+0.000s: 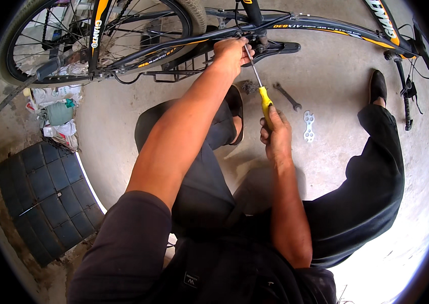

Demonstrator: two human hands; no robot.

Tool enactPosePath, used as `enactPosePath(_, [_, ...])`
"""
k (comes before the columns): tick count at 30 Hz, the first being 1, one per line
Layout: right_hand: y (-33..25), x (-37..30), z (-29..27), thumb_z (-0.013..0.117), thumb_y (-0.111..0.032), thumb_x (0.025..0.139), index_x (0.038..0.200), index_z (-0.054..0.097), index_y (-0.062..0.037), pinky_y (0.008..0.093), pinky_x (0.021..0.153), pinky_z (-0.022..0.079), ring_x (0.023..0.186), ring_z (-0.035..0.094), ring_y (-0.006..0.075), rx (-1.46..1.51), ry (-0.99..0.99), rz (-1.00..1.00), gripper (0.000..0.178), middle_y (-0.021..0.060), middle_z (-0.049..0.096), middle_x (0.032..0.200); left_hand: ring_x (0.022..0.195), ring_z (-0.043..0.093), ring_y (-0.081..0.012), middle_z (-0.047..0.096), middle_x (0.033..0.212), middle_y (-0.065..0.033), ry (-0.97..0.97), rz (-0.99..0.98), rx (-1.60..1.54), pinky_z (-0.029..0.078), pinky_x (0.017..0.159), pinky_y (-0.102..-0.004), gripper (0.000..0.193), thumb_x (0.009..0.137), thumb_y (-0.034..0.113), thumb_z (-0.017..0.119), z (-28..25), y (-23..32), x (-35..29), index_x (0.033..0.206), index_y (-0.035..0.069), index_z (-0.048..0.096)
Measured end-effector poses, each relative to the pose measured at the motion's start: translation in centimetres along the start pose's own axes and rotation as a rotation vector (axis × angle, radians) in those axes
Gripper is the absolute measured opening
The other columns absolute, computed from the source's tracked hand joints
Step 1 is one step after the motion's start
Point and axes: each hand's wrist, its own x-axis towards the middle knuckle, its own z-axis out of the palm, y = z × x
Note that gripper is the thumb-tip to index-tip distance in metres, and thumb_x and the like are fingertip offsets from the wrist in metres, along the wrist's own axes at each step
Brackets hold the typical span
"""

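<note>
Nearest bit is the dark trousers (353,223), knees apart, with the right hand (277,134) out between them, wrapped round the yellow handle of a screwdriver (265,98), thumb up along it. So the screwdriver sits right in that fist and points up and slightly left, away from the body. On the concrete just right of the hand there's a silver multi-spanner (309,126), and a bit further out a dark wrench (289,97) lying at a slant, with a dark wiry clump (249,86) left of it. Then the left hand (230,53) is up at the bike (253,14), fingers curled in close by the screwdriver's tip; can't tell if they're pinching the shaft or some bike part. The bike runs right across the far side, spoked wheel (194,15) off to the left.
</note>
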Motion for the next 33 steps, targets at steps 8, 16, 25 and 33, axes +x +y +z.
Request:
enactPosePath(8, [0.2,0.3,-0.3,0.059,-0.034,0.09,0.104,0.057,-0.0026,0.0208,0.04,0.027,0.046,0.038,0.0055,0.023,0.011,-0.003,0.034,0.0019,0.051,0.07,0.059,0.063,-0.0194,0.062,0.073,-0.0095,0.032,0.05,0.0,0.054,0.052,-0.0319,0.012,0.088,0.009,0.059,-0.2,-0.2,0.0,0.089,-0.002,0.059])
enactPosePath(16, [0.4,0.6,-1.8,0.061,-0.035,0.09,0.111,0.055,-0.0023,0.0205,0.043,0.03,0.049,0.039,0.0061,0.023,0.0,-0.038,0.04,0.0023,0.051,0.072,0.075,0.062,-0.0339,0.066,0.082,-0.0104,0.323,1.114,1.169,0.049,0.067,-0.0408,0.02,0.078,0.023,0.068,-3.2,-0.4,0.1,0.093,0.011,0.065])
enactPosePath(25, [0.2,0.5,-1.4,0.062,-0.034,0.089,0.103,0.061,-0.0009,0.0214,0.043,0.03,0.048,0.039,0.0059,0.023,0.011,-0.041,0.036,0.0015,0.051,0.07,0.068,0.064,-0.0373,0.065,0.071,-0.0154,0.28,1.209,1.542,0.049,0.06,-0.0474,0.026,0.08,0.029,0.067,-1.7,2.0,0.1,0.087,0.005,0.06])
enactPosePath(33, [-0.2,0.5,-1.6,0.063,-0.031,0.089,0.105,0.06,0.0004,0.0213,0.044,0.03,0.049,0.039,0.0056,0.058,0.045,-0.06,0.035,0.0009,0.051,0.07,0.066,0.063,-0.0383,0.064,0.069,-0.0168,0.142,1.211,1.674,0.048,0.059,-0.048,0.023,0.081,0.027,0.066,-2.4,3.1,0.5,0.078,0.005,0.059])
